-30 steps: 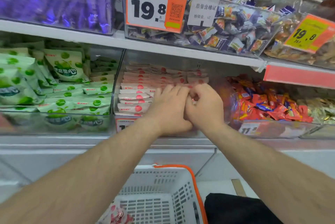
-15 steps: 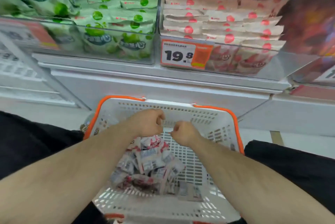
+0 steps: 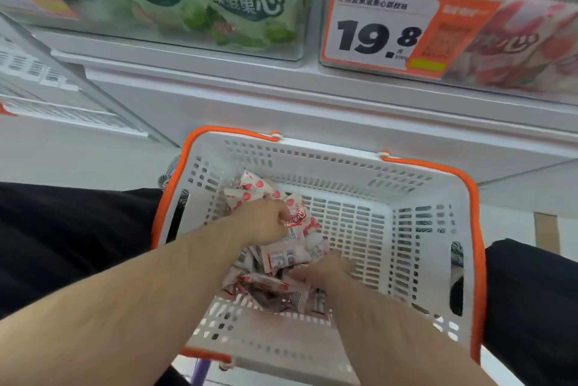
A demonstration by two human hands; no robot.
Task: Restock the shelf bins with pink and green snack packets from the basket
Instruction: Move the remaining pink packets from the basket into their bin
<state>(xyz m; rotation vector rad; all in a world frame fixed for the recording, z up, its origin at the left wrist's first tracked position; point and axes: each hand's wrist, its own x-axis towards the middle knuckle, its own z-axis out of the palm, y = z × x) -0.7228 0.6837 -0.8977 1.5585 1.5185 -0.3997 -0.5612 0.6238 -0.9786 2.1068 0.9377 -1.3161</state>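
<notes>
A white basket with an orange rim point(image 3: 416, 195) sits below me, holding a heap of pink snack packets point(image 3: 281, 256) on its left side. My left hand point(image 3: 262, 221) is inside the basket, fingers curled round several pink packets at the top of the heap. My right hand point(image 3: 325, 270) reaches lower into the heap, its fingers buried among the packets, so its grip is hidden. Above, the clear bin of green packets point(image 3: 200, 4) stands at the left and the bin of pink packets point(image 3: 519, 38) at the right.
An orange and white price tag reading 19.8 point(image 3: 387, 32) hangs on the pink bin's front. A white shelf ledge point(image 3: 281, 85) juts out above the basket. Black clothing point(image 3: 62, 238) flanks the basket on both sides.
Both hands left the pink bin, dropped down over the basket, and now reach into the packet heap. The view tilted down from the shelf to the basket.
</notes>
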